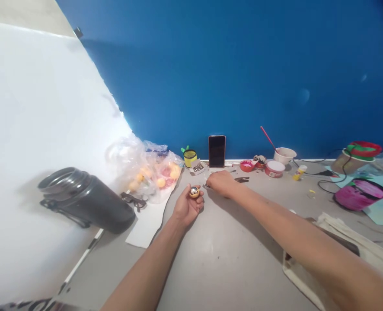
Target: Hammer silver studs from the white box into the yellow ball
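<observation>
My left hand [187, 206] is palm up near the middle of the grey table [211, 268], its fingers curled round a small round ball [194, 192] with a shiny silvery top and a yellowish edge. Just to the right, my right hand [221, 183] reaches down to the table with its fingers pressed together; what they hold, if anything, is too small to name. Behind my hands sits a small white box [197, 167] of tiny shiny pieces, beside a yellow mesh cup [189, 158]. Dark-handled pliers [242, 179] lie just beyond my right hand.
A phone [217, 151] stands against the blue wall. Left are a dark bottle [87, 198] and a plastic bag [146, 172] with orange balls. Right are a white cup [285, 155], a glue stick [299, 172], a pink pouch [360, 194] and a cloth bag [340, 229] under my forearm.
</observation>
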The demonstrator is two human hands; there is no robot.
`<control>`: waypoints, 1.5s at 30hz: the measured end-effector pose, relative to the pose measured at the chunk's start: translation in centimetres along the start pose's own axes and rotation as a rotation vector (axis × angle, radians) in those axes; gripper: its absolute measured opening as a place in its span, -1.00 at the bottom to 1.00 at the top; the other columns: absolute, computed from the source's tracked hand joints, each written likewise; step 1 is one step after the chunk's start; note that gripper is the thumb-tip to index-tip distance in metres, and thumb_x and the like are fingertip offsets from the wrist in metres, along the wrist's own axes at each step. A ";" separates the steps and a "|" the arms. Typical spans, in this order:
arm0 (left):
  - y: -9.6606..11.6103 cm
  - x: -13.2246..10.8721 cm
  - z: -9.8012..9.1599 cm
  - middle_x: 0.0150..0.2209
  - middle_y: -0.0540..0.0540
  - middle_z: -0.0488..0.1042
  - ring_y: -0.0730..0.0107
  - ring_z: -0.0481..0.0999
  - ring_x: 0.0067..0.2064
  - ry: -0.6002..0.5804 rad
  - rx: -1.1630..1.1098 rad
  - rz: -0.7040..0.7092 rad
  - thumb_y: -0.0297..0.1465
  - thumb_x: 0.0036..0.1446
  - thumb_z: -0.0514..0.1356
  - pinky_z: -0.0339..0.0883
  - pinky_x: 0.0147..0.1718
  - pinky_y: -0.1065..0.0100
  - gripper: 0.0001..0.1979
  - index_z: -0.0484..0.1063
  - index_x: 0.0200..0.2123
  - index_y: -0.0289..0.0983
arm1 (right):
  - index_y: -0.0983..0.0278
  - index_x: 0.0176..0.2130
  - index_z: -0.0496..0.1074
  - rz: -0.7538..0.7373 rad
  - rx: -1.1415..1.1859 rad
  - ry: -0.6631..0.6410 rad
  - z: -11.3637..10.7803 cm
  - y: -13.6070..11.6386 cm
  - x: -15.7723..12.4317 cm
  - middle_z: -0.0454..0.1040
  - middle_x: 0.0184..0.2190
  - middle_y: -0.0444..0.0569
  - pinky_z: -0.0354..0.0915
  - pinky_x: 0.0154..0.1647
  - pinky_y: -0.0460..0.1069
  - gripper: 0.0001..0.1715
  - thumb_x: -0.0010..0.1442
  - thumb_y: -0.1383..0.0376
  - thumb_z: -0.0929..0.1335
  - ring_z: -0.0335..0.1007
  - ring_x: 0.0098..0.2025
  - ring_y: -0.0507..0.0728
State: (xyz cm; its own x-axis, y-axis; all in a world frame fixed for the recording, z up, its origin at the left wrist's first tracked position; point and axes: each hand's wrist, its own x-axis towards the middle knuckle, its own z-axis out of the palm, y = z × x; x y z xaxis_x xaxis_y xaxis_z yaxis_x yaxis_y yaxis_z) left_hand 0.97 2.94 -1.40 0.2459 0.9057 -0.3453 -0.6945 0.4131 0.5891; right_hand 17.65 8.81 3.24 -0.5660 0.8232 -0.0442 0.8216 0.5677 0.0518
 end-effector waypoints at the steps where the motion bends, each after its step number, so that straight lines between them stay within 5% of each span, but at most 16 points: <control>1: 0.0 0.0 0.1 -0.44 -0.12 0.43 0.52 0.28 -0.57 0.004 0.000 -0.002 -0.22 0.40 0.08 0.14 -0.63 0.53 -0.70 0.43 -0.22 -0.34 | 0.32 -0.14 0.65 0.006 0.008 0.010 0.1 0.0 -0.1 0.65 -0.11 0.21 0.32 -0.12 0.00 -0.74 0.29 0.46 0.35 0.59 -0.04 0.25; 11: 0.1 0.0 -0.1 -0.43 -0.13 0.44 0.50 0.29 -0.56 0.008 -0.007 -0.001 -0.32 0.32 0.11 0.11 -0.63 0.51 -0.80 0.44 -0.22 -0.34 | 0.25 -0.19 0.59 0.127 0.092 0.101 0.0 0.5 -1.2 0.66 -0.16 0.09 0.24 -0.22 -0.01 -0.81 0.32 0.30 0.35 0.58 -0.14 0.23; 18: -0.3 -1.0 0.7 -0.36 -0.06 0.46 0.55 0.31 -0.55 -0.150 0.131 0.032 -0.40 0.05 0.30 0.08 -0.61 0.50 -0.87 0.39 -0.37 -0.30 | 0.23 -0.36 0.56 0.163 0.789 0.538 0.8 -0.4 -6.5 0.60 -0.39 -0.12 0.17 -0.34 -0.07 -0.92 0.20 0.30 0.45 0.43 -0.38 0.05; 24: -2.2 -2.6 2.4 -0.46 0.01 0.39 0.57 0.31 -0.57 -0.268 0.480 0.087 -0.20 0.05 0.41 0.12 -0.60 0.47 -0.68 0.50 -0.35 -0.35 | 0.24 -0.37 0.59 0.132 0.992 0.740 2.4 -2.7 -9.2 0.53 -0.42 -0.11 0.22 -0.35 -0.07 -0.91 0.17 0.39 0.46 0.39 -0.39 0.05; 35: -2.1 -2.7 2.4 -0.60 0.07 0.32 0.57 0.27 -0.56 -0.184 0.565 0.043 -0.18 -0.06 0.49 0.08 -0.57 0.51 -0.62 0.42 -0.44 -0.30 | 0.22 -0.23 0.63 0.086 1.049 0.618 3.0 -2.8 -9.8 0.59 -0.31 -0.07 0.28 -0.24 -0.03 -0.89 0.23 0.36 0.44 0.46 -0.29 0.10; 45: -2.2 -2.5 1.9 -0.61 0.05 0.30 0.58 0.26 -0.59 -0.323 0.478 -0.104 -0.15 -0.02 0.49 0.06 -0.58 0.50 -0.58 0.43 -0.44 -0.35 | 0.22 -0.33 0.65 0.081 1.222 0.425 1.2 -2.5 -10.6 0.63 -0.34 -0.09 0.32 -0.20 -0.01 -0.84 0.17 0.36 0.41 0.51 -0.25 0.12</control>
State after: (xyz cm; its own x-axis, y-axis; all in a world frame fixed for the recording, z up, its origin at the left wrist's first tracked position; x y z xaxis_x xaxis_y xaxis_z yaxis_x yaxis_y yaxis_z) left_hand 3.11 -0.01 -0.46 0.5426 0.8098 -0.2230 -0.2919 0.4307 0.8540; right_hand 21.67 -1.38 2.36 -0.3035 0.9205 0.2461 0.2559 0.3276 -0.9095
